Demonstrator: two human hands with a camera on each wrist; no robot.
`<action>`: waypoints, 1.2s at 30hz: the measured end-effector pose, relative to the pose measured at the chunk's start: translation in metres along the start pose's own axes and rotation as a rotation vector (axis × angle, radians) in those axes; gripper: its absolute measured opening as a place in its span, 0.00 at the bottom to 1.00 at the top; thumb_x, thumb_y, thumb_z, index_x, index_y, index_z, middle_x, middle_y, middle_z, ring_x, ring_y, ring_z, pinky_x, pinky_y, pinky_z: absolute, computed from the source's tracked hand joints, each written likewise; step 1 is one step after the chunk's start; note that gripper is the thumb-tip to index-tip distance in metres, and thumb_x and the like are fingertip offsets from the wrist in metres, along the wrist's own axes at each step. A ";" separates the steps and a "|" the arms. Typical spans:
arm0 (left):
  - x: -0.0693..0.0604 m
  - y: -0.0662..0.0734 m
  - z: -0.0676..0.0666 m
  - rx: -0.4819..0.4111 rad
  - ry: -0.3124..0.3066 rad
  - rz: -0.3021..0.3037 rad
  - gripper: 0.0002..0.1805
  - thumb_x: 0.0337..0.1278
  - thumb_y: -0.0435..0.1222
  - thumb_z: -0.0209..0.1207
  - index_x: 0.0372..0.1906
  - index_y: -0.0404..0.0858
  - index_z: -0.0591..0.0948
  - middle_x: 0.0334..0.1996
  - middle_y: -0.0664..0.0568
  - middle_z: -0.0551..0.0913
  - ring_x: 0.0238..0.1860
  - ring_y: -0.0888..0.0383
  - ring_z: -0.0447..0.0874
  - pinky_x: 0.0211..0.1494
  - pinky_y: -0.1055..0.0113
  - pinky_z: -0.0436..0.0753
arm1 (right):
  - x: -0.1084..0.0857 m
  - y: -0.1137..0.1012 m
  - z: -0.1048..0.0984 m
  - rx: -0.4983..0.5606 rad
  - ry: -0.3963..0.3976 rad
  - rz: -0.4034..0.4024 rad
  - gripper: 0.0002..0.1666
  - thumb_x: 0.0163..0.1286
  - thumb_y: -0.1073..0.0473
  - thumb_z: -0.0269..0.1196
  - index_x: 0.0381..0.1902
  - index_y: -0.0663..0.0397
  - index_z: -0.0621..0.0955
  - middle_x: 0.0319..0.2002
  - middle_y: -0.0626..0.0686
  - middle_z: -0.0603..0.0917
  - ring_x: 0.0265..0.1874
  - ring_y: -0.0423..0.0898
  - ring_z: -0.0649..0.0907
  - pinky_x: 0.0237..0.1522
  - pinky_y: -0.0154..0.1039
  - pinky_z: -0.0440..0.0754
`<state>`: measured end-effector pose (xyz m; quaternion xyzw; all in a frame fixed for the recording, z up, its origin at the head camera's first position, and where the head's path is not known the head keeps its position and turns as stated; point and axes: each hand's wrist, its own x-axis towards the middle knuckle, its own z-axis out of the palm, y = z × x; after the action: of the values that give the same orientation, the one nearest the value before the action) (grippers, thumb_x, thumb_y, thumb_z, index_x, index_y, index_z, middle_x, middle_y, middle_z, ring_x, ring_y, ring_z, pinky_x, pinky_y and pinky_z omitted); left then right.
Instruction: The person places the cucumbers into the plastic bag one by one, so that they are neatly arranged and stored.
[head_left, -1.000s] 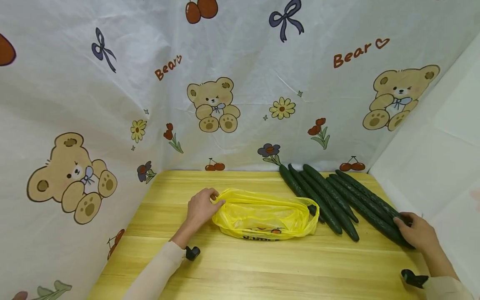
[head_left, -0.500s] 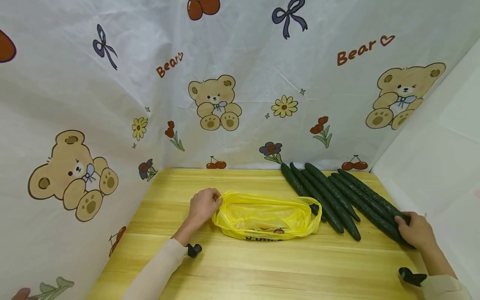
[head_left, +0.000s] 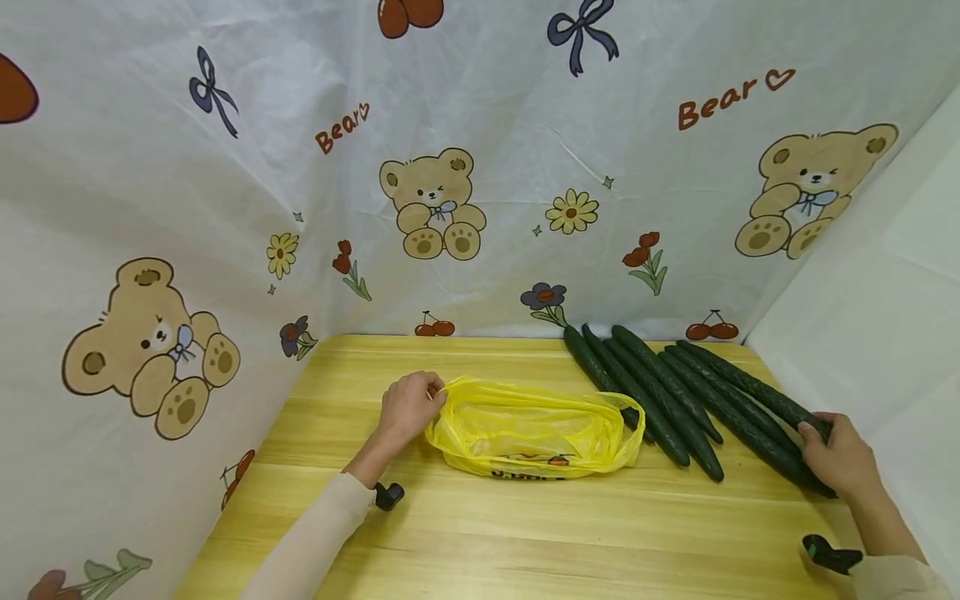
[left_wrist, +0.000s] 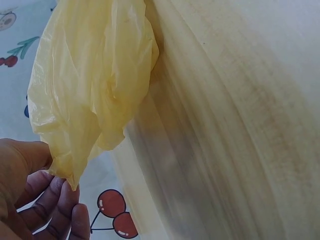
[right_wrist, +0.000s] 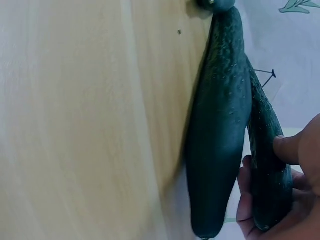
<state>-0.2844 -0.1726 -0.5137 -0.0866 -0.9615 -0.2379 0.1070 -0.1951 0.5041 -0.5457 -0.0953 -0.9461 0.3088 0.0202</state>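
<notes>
A yellow plastic bag (head_left: 525, 425) lies with its mouth spread toward the head camera. At its left end my left hand (head_left: 408, 408) pinches the rim between thumb and fingers; the left wrist view shows the bag's gathered corner (left_wrist: 67, 167) in that grip. On the right, my right hand (head_left: 843, 458) grips the near end of the outermost cucumber (head_left: 765, 392). In the right wrist view the thumb and fingers wrap round this cucumber (right_wrist: 270, 165), whose near end is raised. Another cucumber (right_wrist: 217, 130) lies beside it, outside the grip.
Several more cucumbers (head_left: 660, 392) lie side by side behind and right of the bag, the leftmost partly hidden by its handle. The wooden table (head_left: 540, 533) meets a bear-printed cloth (head_left: 510, 283) at the back and a white sheet (head_left: 885, 333) at the right.
My right hand has closed round the outermost cucumber and lifted its near end, which now stands apart from its neighbour. My left hand keeps its hold on the bag.
</notes>
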 end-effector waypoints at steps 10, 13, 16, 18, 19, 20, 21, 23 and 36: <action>0.000 0.000 0.000 -0.020 0.005 0.016 0.03 0.69 0.39 0.70 0.37 0.47 0.90 0.30 0.58 0.89 0.24 0.63 0.79 0.28 0.67 0.76 | -0.003 -0.010 -0.004 0.038 0.108 0.009 0.41 0.88 0.45 0.41 0.77 0.79 0.55 0.67 0.89 0.64 0.59 0.90 0.66 0.54 0.78 0.68; -0.001 0.001 0.000 -0.038 -0.003 0.010 0.03 0.69 0.40 0.70 0.38 0.47 0.90 0.30 0.58 0.89 0.25 0.63 0.79 0.28 0.67 0.76 | -0.004 -0.013 -0.005 0.044 0.133 0.017 0.40 0.88 0.46 0.41 0.79 0.77 0.55 0.67 0.89 0.64 0.60 0.90 0.65 0.55 0.78 0.67; -0.002 0.001 -0.001 -0.061 -0.019 0.006 0.03 0.70 0.40 0.69 0.38 0.47 0.90 0.31 0.58 0.89 0.26 0.63 0.80 0.28 0.67 0.77 | -0.007 -0.016 -0.005 0.038 0.170 0.020 0.39 0.88 0.47 0.42 0.79 0.76 0.56 0.67 0.89 0.65 0.58 0.90 0.67 0.54 0.78 0.66; -0.003 0.001 -0.001 -0.070 -0.024 0.003 0.03 0.70 0.40 0.69 0.38 0.47 0.90 0.31 0.57 0.89 0.26 0.63 0.81 0.28 0.67 0.77 | -0.010 -0.018 -0.005 0.038 0.201 0.016 0.38 0.88 0.48 0.43 0.79 0.75 0.58 0.66 0.88 0.67 0.57 0.89 0.69 0.54 0.77 0.67; -0.004 0.001 -0.001 -0.071 -0.022 0.003 0.03 0.70 0.40 0.69 0.38 0.47 0.90 0.31 0.57 0.89 0.26 0.63 0.81 0.28 0.67 0.77 | -0.011 -0.020 -0.006 0.042 0.214 0.012 0.38 0.88 0.48 0.43 0.78 0.75 0.59 0.65 0.88 0.68 0.57 0.89 0.69 0.54 0.77 0.67; -0.004 0.001 -0.001 -0.070 -0.019 0.001 0.03 0.70 0.40 0.69 0.38 0.47 0.90 0.31 0.57 0.89 0.27 0.63 0.81 0.29 0.67 0.77 | -0.011 -0.021 -0.006 0.045 0.227 0.005 0.37 0.88 0.49 0.44 0.78 0.75 0.59 0.65 0.87 0.68 0.57 0.88 0.70 0.54 0.76 0.67; -0.004 0.001 -0.001 -0.069 -0.016 -0.001 0.03 0.69 0.40 0.69 0.38 0.47 0.90 0.31 0.58 0.89 0.27 0.63 0.81 0.29 0.67 0.77 | -0.012 -0.023 -0.006 0.047 0.237 -0.002 0.37 0.87 0.49 0.44 0.77 0.75 0.60 0.64 0.87 0.69 0.56 0.88 0.70 0.54 0.76 0.67; -0.004 0.001 -0.001 -0.068 -0.014 -0.007 0.03 0.69 0.40 0.69 0.38 0.47 0.90 0.31 0.58 0.89 0.27 0.63 0.81 0.29 0.67 0.77 | -0.014 -0.026 -0.008 0.053 0.249 -0.013 0.36 0.87 0.49 0.45 0.77 0.75 0.61 0.64 0.87 0.69 0.56 0.87 0.71 0.54 0.76 0.67; 0.000 0.001 -0.002 -0.023 -0.029 -0.002 0.03 0.69 0.40 0.70 0.37 0.48 0.89 0.30 0.58 0.88 0.24 0.63 0.78 0.28 0.67 0.75 | -0.020 -0.045 -0.007 0.059 0.207 -0.098 0.37 0.89 0.48 0.45 0.80 0.70 0.59 0.60 0.83 0.72 0.49 0.78 0.76 0.43 0.66 0.74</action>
<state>-0.2838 -0.1726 -0.5117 -0.0901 -0.9603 -0.2476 0.0917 -0.1825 0.4691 -0.5132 -0.0795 -0.9330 0.3237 0.1357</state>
